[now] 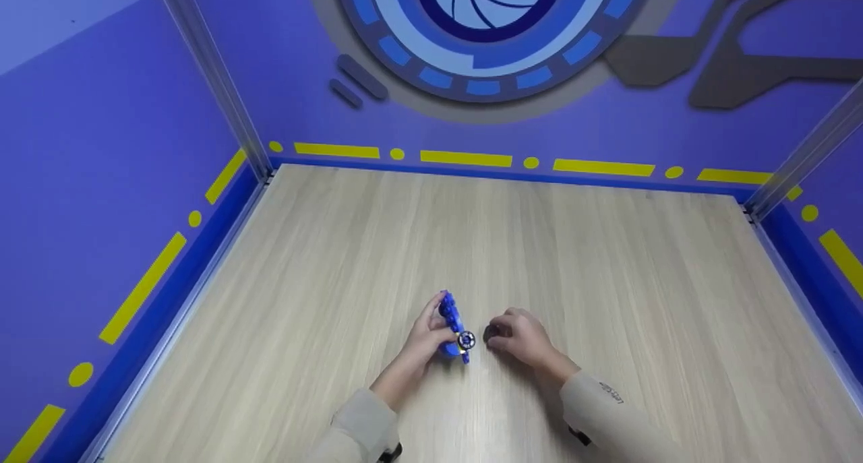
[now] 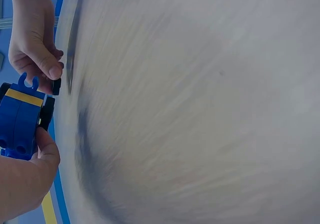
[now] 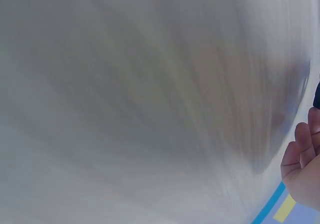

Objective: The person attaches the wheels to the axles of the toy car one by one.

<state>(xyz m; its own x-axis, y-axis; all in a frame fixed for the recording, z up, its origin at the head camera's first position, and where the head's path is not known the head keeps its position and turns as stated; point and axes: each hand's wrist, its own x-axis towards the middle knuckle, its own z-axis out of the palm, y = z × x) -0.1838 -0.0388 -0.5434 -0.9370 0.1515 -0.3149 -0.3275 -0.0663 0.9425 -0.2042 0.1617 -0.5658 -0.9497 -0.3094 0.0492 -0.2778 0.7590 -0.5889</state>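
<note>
My left hand [image 1: 425, 340] grips a blue toy vehicle [image 1: 450, 309] that looks built of plastic blocks, tilted on its side. A yellow stripe crosses its blue body [image 2: 20, 121] in the left wrist view, with a curled blue hook at one end. One black wheel [image 1: 466, 340] sits on the side facing right. My right hand [image 1: 524, 338] pinches a small dark round piece [image 1: 490, 333], likely another wheel, a short gap to the right of the toy. In the right wrist view only part of the right hand [image 3: 305, 159] and a dark edge of the piece [image 3: 317, 97] show.
Both hands are over the front middle of a light wooden table [image 1: 323, 247]. Blue printed walls [image 1: 472, 133] with yellow dashes stand at the back and sides. Metal posts [image 1: 216, 79] mark the back corners.
</note>
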